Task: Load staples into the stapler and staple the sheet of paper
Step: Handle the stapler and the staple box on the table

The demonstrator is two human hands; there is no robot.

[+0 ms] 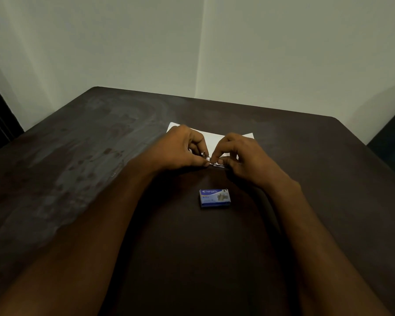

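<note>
Two forearms lead to two hands, left and right, at frame centre, both pinching one slim metal strip, long axis left-right, at the near edge of one paper sheet; one staple box lies below.

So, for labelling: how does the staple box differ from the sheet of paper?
The staple box is small, blue and printed; the sheet of paper is larger, white and plain. The box lies nearer the camera; the paper lies farther, partly behind the left hand and right hand. Both rest on the table.
</note>
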